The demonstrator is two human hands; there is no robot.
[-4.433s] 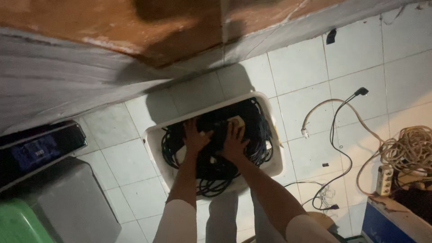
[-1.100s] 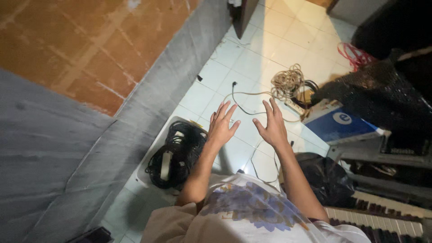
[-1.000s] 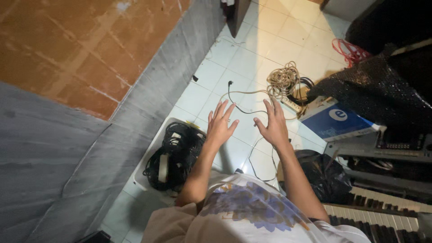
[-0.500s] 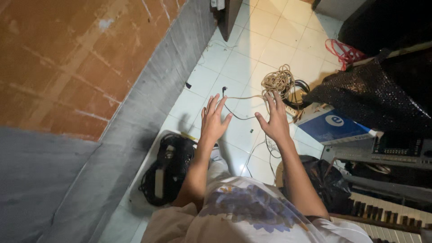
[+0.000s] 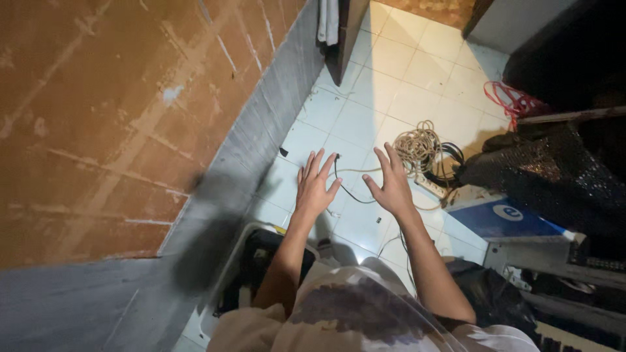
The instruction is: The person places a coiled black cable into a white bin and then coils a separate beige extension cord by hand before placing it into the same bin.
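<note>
Both hands are spread wide and hold nothing: left hand (image 5: 315, 189), right hand (image 5: 392, 186), raised above the tiled floor (image 5: 404, 72). Nearest them, between the two, a thin black cable (image 5: 340, 181) lies loose on the tiles; judged light, limp and tangle-prone, best taken near its plug end. At 2 o'clock: a beige cord coil (image 5: 417, 146) on a power strip (image 5: 438, 187). At 7 o'clock: a white tub (image 5: 225, 287) of cables. Dark equipment crowds 3 o'clock.

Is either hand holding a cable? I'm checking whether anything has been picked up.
No: the left hand and right hand are open with fingers spread, above the white tiled floor.
</note>
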